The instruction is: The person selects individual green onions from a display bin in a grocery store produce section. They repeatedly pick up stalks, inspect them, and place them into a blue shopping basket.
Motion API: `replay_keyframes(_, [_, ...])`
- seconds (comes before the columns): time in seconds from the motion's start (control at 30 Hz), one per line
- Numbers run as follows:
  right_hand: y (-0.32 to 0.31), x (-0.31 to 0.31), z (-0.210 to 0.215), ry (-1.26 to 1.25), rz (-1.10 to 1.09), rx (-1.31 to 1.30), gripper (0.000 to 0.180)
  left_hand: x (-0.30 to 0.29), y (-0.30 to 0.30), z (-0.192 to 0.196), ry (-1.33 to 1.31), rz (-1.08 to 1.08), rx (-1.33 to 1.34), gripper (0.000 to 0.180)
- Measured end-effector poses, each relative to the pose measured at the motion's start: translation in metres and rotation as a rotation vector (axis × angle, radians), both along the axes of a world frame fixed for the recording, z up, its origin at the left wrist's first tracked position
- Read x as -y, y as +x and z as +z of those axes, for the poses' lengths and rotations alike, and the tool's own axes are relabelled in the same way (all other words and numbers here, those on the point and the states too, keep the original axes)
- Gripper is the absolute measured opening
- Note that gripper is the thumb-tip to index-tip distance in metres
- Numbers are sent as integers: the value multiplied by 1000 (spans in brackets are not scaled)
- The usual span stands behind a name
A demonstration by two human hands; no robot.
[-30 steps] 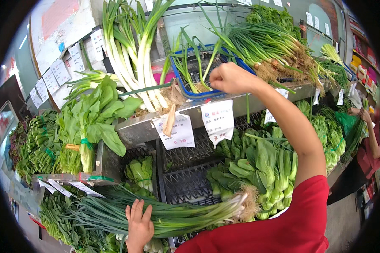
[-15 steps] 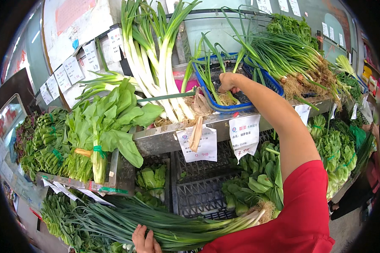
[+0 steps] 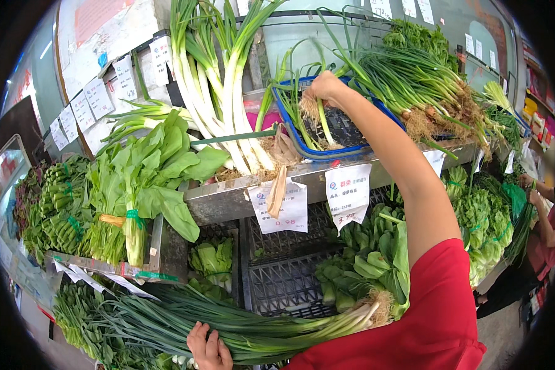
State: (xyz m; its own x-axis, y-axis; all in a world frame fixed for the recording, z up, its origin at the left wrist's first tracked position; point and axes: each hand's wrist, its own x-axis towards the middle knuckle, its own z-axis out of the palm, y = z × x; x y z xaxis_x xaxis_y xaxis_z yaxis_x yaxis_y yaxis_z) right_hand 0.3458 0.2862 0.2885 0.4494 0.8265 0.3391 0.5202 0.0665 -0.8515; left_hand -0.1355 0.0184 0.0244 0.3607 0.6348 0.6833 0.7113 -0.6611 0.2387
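Note:
My right hand (image 3: 328, 89) is closed around a green onion over the blue basket (image 3: 357, 149). Pale stringy roots (image 3: 309, 108) hang below its fingers, and blurred leaves rise above. Another green onion (image 3: 327, 126) and leafy stalks lean inside the basket, whose dark bottom partly shows. Across the lower front lies a long bunch of green onions (image 3: 246, 330), white root ends to the right. My left hand (image 3: 209, 346) curls over the near edge of that bunch, fingers bent; its thumb side is hidden.
Tall leeks (image 3: 237, 123) lean left of the basket; rooted green onions (image 3: 419, 80) are piled right. Leafy greens (image 3: 145, 179) and bok choy (image 3: 376, 259) flank a black crate (image 3: 283, 290). Paper tags (image 3: 348, 194) hang from the metal shelf edge. Another person's hands (image 3: 530, 188) show far right.
My right hand has risen and shifted back from the basket's inside, bringing up roots that now hang below it. My left hand stays at the long bunch. The view has shifted slightly.

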Motion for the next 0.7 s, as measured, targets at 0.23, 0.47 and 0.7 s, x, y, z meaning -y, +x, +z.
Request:
replay_keyframes(0.23, [-3, 40, 23, 156, 116, -331, 8, 1, 3, -1, 13, 0, 32, 25])
replay_keyframes(0.47, [-5, 89, 42, 334, 275, -555, 22, 7, 1, -9, -66, 39, 55, 29])
replay_keyframes(0.7, [11, 129, 83, 380, 334, -391, 28, 9, 6, -13, -11, 47, 128, 23])
